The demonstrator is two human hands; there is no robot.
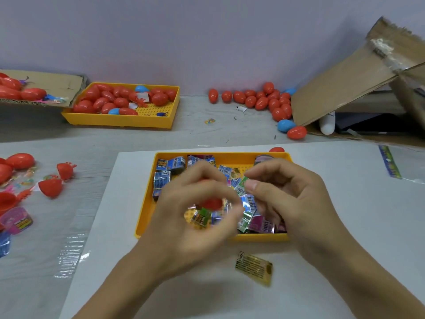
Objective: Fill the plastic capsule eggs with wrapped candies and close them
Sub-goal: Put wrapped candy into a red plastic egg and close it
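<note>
My left hand point(193, 210) is curled around a red plastic egg point(210, 203), mostly hidden by its fingers and blurred. Beside it, my right hand point(285, 194) pinches a small green wrapped candy point(243, 183) between thumb and forefinger. Both hands hover over a yellow tray point(145, 210) holding several wrapped candies in blue, green and purple foil. A gold wrapped candy point(254, 268) lies on the white sheet in front of the tray.
A second yellow tray point(119, 122) of red and blue eggs sits at the back left. A row of red eggs point(262, 100) lies at the back by a cardboard box point(345, 84). Open egg halves point(51, 187) and small toys lie at the left.
</note>
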